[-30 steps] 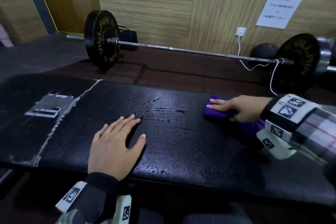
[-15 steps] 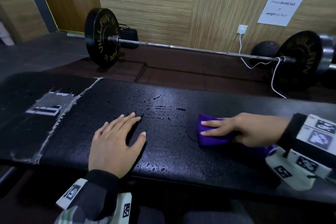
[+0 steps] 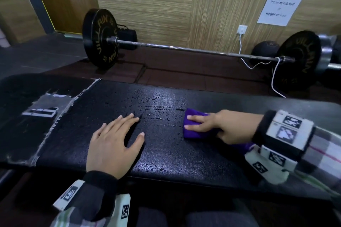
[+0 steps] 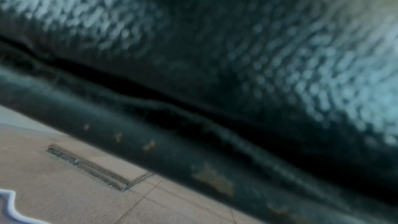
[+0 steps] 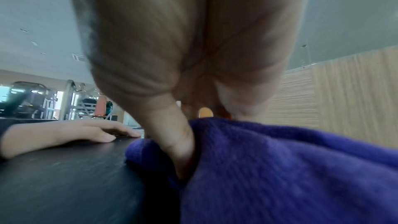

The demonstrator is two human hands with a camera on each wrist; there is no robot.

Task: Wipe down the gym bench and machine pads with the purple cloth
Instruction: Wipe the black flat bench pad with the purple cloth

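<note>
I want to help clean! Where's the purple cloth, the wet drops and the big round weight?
Purple cloth [image 3: 193, 131]: head view, its bare left part.
Wet drops [image 3: 160, 108]: head view, streaks on the bench.
Black round weight plate [image 3: 100, 38]: head view, its face.

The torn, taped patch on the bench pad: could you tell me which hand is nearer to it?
Left. The left hand rests flat on the bench pad just right of the torn patch; the right hand, pressing the purple cloth, is farther right.

Purple cloth [image 3: 193, 125] — half under hand [image 3: 227, 127].
</note>
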